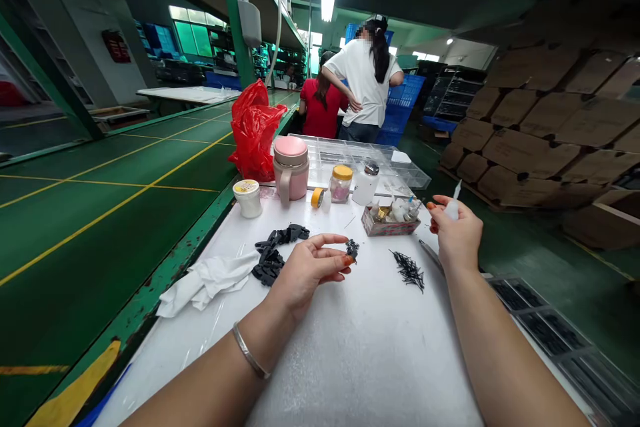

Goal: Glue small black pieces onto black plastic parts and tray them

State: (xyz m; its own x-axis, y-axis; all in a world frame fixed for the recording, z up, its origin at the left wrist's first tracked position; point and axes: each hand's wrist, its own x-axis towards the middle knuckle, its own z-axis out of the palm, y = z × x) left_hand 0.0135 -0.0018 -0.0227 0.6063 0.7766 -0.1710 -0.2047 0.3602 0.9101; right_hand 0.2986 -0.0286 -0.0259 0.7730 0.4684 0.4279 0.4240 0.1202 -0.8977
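With the small box taken as landmark, a dark part is held to its left and on its near side, pinched between the thumb and fingers of the left hand. To the right of the box, a white nozzle bottle is gripped in the right hand, its long axis near upright and its nozzle pointed up, well apart from the part. Black pins are spread on the box's near side, between the hands. The part's finer shape cannot fairly be made out.
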